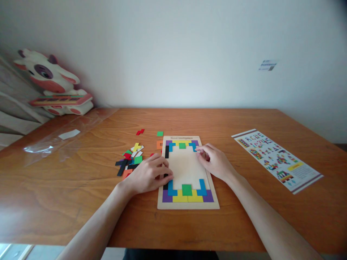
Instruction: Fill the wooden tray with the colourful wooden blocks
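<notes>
A wooden puzzle board (187, 206) lies in front of me, with purple, yellow, blue and green pieces fitted along its top and bottom. My left hand (153, 171) is closed at the board's left side, its fingertips on a black puzzle piece (165, 187) that they partly cover. Above those fingers, another stretch of black (167, 151) runs along the same side. My right hand (217, 162) reaches in from the right with curled fingers. Its thumb and index tips pinch by the edge of a blue puzzle piece (193, 146) in the upper right corner.
Loose coloured pieces (138, 160) are heaped left of the board; a red piece (140, 132) and a green square (160, 133) lie beyond. A printed pattern sheet (276, 160) is at right. A clear plastic bag (54, 144) and a cow-shaped toy keyboard (61, 86) are at left.
</notes>
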`<state>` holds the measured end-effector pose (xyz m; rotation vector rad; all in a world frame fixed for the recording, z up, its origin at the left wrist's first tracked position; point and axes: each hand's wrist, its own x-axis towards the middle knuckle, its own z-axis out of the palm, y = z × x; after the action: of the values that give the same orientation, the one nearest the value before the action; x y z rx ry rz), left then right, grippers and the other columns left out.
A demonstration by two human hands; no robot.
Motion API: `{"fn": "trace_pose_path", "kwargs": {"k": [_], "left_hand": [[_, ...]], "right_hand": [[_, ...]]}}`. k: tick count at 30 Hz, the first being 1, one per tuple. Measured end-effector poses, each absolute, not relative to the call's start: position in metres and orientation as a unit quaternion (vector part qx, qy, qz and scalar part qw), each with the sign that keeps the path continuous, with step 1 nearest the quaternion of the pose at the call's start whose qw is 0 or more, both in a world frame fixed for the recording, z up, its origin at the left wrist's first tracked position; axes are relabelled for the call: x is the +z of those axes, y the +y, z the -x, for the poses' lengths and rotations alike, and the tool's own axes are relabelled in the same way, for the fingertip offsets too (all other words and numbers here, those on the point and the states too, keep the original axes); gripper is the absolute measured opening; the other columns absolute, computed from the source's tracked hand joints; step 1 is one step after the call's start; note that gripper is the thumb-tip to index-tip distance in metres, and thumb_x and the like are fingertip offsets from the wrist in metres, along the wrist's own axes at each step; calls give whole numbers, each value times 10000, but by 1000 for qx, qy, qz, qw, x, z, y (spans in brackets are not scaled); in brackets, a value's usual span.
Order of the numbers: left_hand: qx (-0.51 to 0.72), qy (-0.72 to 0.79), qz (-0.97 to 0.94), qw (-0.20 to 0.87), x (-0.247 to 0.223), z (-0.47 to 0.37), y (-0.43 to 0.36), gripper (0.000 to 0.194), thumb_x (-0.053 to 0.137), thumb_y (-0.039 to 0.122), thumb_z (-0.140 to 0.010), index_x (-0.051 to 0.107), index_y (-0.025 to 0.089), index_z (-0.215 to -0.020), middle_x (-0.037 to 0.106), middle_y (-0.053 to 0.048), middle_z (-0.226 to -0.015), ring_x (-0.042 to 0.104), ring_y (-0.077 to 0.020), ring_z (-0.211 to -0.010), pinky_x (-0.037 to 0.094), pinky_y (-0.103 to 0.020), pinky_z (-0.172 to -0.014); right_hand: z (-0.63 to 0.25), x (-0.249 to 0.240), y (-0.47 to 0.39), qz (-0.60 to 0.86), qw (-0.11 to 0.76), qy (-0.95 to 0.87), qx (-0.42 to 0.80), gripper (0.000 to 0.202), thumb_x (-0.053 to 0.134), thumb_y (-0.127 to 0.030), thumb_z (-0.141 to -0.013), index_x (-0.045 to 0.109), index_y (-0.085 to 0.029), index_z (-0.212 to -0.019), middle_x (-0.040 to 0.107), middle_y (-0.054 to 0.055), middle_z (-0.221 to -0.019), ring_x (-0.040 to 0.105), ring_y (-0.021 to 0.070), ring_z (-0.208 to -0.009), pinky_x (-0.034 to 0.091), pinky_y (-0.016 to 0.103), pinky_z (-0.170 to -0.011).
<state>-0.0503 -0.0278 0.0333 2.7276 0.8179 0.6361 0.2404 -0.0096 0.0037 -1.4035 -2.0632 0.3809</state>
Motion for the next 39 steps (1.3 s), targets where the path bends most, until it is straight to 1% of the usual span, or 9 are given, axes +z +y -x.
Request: {"fn": "trace_pose_path", "kwargs": {"k": [4,9,13,18,21,24,28,33,39], "left_hand": [[223,233,-936,139,36,46,-31,151,637,311,-918,757,220,-912,666,-81,-972,602,-180,-888,502,-310,-820],[241,204,-935,163,36,41,-33,173,648,313,-915,733,183,-839,669,-80,-898,605,-174,-853,497,-307,-801],[244,213,-937,132,35,42,-32,190,599,290,-943,710,176,-839,677,-77,-875,612,-170,-831,502,-297,-785],[213,474,-852,-60,33,55,-24,161,544,259,-939,685,181,-941,674,-78,-878,621,-215,-829,503,-326,-745],[171,595,-778,-109,34,66,-19,178,514,276,-924,661,179,-940,656,-79,-885,635,-242,-840,490,-323,-675],[122,603,-783,-91,42,79,-18,120,512,248,-863,617,193,-883,645,-63,-876,635,-243,-824,466,-313,-634],[42,499,-865,-8,52,105,-18,121,541,195,-729,577,207,-843,652,-55,-889,621,-241,-834,473,-324,-686],[47,497,-865,49,52,131,-14,230,567,267,-720,621,219,-938,683,-53,-969,641,-235,-879,491,-316,-747],[73,495,-863,67,48,128,-11,228,550,287,-767,677,231,-948,717,-21,-891,660,-199,-774,507,-290,-703]], "right_hand": [[-241,4,-10,530,304,-779,142,189,528,-250,-913,655,-210,-1047,654,38,-911,592,138,-631,498,300,-652],[-241,3,-10,528,302,-782,138,189,538,-243,-903,664,-204,-1037,649,37,-903,605,143,-651,496,294,-644],[-240,4,-10,528,302,-782,137,186,542,-249,-909,665,-203,-1040,652,37,-897,614,148,-653,502,297,-642],[-241,3,-10,523,308,-781,144,183,532,-261,-923,662,-204,-1038,655,39,-897,622,151,-664,508,296,-643],[-241,2,-10,524,306,-782,144,185,533,-264,-923,661,-206,-1043,655,39,-900,607,143,-640,502,296,-639],[-241,1,-10,524,306,-782,142,183,533,-255,-918,661,-206,-1040,654,37,-895,601,140,-634,497,293,-640],[-241,2,-10,523,309,-783,136,180,536,-238,-904,659,-203,-1030,656,38,-891,591,140,-628,487,291,-631],[-240,3,-10,526,308,-781,136,184,538,-229,-895,659,-205,-1032,657,42,-914,592,144,-648,487,290,-637],[-240,3,-10,527,316,-777,136,199,534,-222,-898,663,-199,-1047,666,54,-939,611,156,-699,493,295,-661]]}}
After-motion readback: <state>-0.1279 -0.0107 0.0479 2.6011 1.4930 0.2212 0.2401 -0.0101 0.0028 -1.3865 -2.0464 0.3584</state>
